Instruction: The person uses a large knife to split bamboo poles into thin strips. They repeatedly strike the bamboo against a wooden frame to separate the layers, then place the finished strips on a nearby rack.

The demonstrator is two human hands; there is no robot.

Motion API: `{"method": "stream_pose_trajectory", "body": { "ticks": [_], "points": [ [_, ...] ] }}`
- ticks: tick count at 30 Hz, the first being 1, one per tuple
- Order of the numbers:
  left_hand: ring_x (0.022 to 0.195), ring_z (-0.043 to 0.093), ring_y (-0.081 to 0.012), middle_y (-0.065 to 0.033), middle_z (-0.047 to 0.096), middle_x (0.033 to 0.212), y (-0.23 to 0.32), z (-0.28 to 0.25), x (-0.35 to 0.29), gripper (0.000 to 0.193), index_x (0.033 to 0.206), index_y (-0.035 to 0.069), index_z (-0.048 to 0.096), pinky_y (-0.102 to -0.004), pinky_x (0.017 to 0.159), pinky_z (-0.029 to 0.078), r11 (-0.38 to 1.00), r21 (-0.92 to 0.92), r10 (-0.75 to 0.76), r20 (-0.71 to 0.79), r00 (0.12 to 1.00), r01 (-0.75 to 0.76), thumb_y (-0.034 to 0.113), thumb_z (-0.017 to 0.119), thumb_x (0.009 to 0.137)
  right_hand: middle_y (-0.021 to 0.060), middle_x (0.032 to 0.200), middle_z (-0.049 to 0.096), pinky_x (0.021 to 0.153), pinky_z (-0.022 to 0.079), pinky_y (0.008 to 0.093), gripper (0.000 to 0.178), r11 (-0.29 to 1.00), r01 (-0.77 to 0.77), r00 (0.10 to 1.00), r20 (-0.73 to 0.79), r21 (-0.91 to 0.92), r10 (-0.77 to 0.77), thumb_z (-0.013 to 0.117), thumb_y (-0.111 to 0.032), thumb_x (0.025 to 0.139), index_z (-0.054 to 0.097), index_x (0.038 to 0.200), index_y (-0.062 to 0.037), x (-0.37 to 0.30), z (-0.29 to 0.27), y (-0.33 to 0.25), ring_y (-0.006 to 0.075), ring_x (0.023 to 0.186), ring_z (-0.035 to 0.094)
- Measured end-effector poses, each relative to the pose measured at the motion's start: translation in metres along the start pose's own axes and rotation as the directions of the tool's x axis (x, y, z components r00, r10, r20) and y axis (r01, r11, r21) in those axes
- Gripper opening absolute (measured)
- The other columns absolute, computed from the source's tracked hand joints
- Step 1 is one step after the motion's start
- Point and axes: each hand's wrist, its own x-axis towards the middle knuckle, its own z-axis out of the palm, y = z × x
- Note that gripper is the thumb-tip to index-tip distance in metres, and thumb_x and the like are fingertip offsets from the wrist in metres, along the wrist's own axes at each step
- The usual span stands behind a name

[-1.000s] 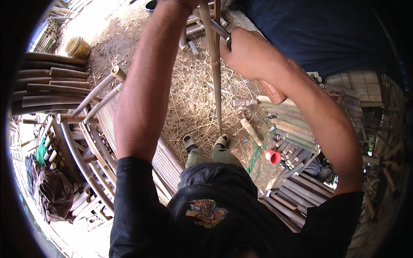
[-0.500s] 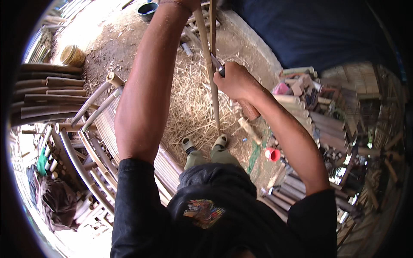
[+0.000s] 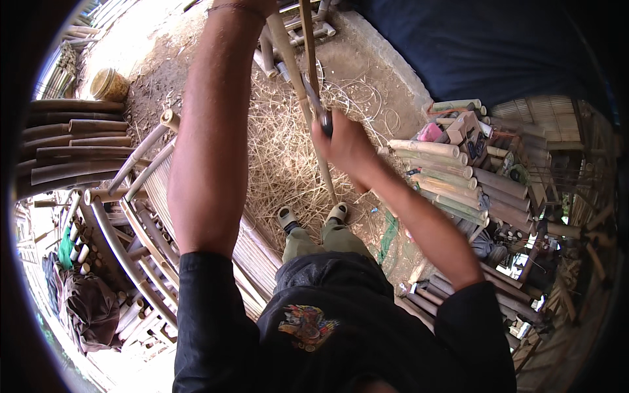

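A long bamboo pole (image 3: 283, 49) leans up from the litter near my feet toward the top of the view. My left hand (image 3: 261, 6) is at its upper part, cut off by the top edge, so its fingers are hidden. Beside the pole runs a darker bamboo strip (image 3: 306, 39), and the two converge downward at a knife (image 3: 316, 105). My right hand (image 3: 346, 145) is closed around that knife, its blade lying against the pole where the strip meets it. My hand and forearm cover most of the handle.
Pale shavings (image 3: 282, 150) litter the ground around my sandals. To the left stand a bamboo bench (image 3: 157, 173) and dark stacked bamboo lengths (image 3: 82, 150). Cut bamboo pieces (image 3: 445, 177) are piled right, below a dark blue sheet (image 3: 478, 46). A bucket (image 3: 108, 85) stands far left.
Both hands have shifted left, and my right hand with the knife has also come lower along the pole. The pole's upper part has swung left. The red cup is out of sight.
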Motion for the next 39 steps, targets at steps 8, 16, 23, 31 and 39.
{"method": "stream_pose_trajectory", "body": {
  "ticks": [8, 16, 23, 31, 39],
  "points": [
    [0.134, 0.043, -0.0325, -0.0237, 0.046, 0.142, -0.066, -0.028, -0.069, 0.091, 0.143, 0.001, 0.041, -0.0452, 0.108, 0.039, 0.860, 0.505, -0.011, 0.161, 0.987, -0.073, 0.061, 0.066, 0.080, 0.0236, 0.085, 0.068, 0.075, 0.054, 0.0480, 0.035, 0.890, -0.444, 0.889, 0.073, -0.103, 0.452, 0.059, -0.032, 0.088, 0.062, 0.096, 0.0021, -0.048, 0.143, 0.207, 0.0387, 0.080, 0.068],
    [0.088, 0.067, -0.0126, -0.0085, 0.071, 0.099, -0.225, -0.031, -0.224, 0.018, 0.099, 0.003, 0.068, -0.0269, 0.081, 0.056, 0.889, 0.038, -0.456, 0.162, 0.875, 0.456, 0.004, 0.075, 0.083, 0.0246, 0.072, 0.064, 0.067, 0.053, 0.0478, 0.040, 0.935, -0.351, 0.924, 0.180, 0.046, 0.338, 0.063, -0.034, 0.087, 0.056, 0.091, 0.0060, -0.040, 0.136, 0.187, 0.0406, 0.074, 0.066],
    [0.055, 0.050, -0.0054, -0.0028, 0.059, 0.067, -0.232, 0.000, -0.244, 0.009, 0.093, 0.003, 0.063, -0.0185, 0.047, 0.039, 0.906, -0.098, -0.410, 0.034, 0.911, 0.411, 0.003, 0.069, 0.087, 0.0168, 0.065, 0.063, 0.057, 0.052, 0.0392, 0.034, 0.743, -0.582, 0.724, 0.627, 0.330, 0.289, 0.061, -0.029, 0.091, 0.056, 0.090, 0.0046, -0.042, 0.108, 0.193, 0.0263, 0.059, 0.066],
    [0.048, 0.025, -0.0032, 0.0064, 0.033, 0.059, -0.234, 0.011, -0.249, 0.006, 0.095, 0.004, 0.057, -0.0222, 0.045, 0.020, 0.939, -0.085, -0.323, 0.121, 0.939, 0.334, 0.003, 0.062, 0.092, 0.0115, 0.068, 0.064, 0.048, 0.055, 0.0338, 0.028, 0.875, -0.470, 0.753, 0.464, -0.116, 0.466, 0.059, -0.024, 0.092, 0.057, 0.098, 0.0034, -0.079, 0.191, 0.305, 0.0194, 0.056, 0.063],
    [0.042, 0.019, -0.0020, 0.0079, 0.027, 0.051, -0.246, -0.006, -0.237, 0.006, 0.093, 0.007, 0.058, -0.0223, 0.039, 0.014, 0.928, -0.094, -0.362, -0.001, 0.932, 0.360, 0.005, 0.063, 0.092, 0.0113, 0.059, 0.057, 0.039, 0.049, 0.0337, 0.029, 0.575, -0.706, 0.692, 0.572, 0.412, 0.440, 0.058, -0.024, 0.092, 0.051, 0.078, -0.0004, -0.083, 0.196, 0.310, 0.0177, 0.046, 0.058]
  ]
}}
